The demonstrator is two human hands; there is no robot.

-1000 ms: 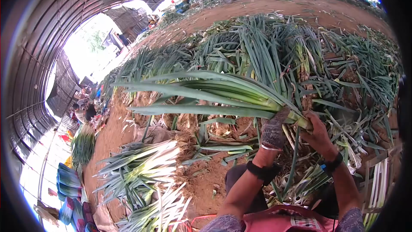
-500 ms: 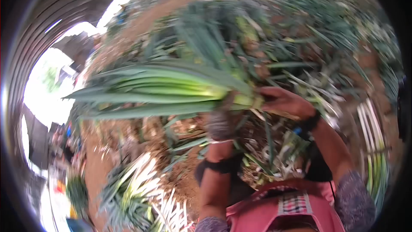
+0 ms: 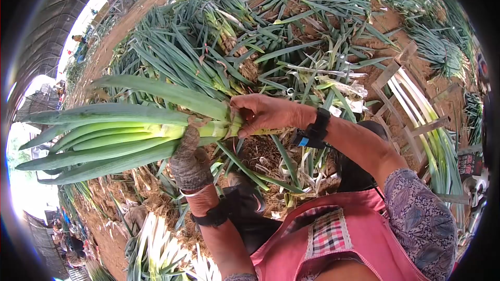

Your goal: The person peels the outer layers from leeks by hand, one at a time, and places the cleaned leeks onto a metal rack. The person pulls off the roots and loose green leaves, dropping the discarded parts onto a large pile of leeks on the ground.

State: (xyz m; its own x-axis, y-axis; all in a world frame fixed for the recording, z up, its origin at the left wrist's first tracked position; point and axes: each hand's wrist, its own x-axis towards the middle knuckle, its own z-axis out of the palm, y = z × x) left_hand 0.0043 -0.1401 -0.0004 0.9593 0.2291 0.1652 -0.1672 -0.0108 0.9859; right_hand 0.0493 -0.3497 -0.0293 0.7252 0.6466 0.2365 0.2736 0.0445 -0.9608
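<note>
A large leek plant (image 3: 125, 130) with broad green leaves fanned toward the left lies across the view at chest height. My left hand (image 3: 191, 164), in a grey knit glove, is wrapped round its pale stalk from below. Bare fingers of my right hand (image 3: 260, 114) pinch the stalk's outer layer just right of the glove. The root end is mostly hidden behind the right hand. Below the hands, roots and peeled leaves litter the ground.
A pile of green leeks (image 3: 177, 57) lies ahead. Whitish trimmed leeks (image 3: 156, 244) are at the lower left. Long leeks (image 3: 437, 140) rest on a wooden frame (image 3: 406, 135) at the right. Distant people are at the left.
The view has turned, and both hands with the leek now appear further left. The right hand still grips near the stalk's lower part.
</note>
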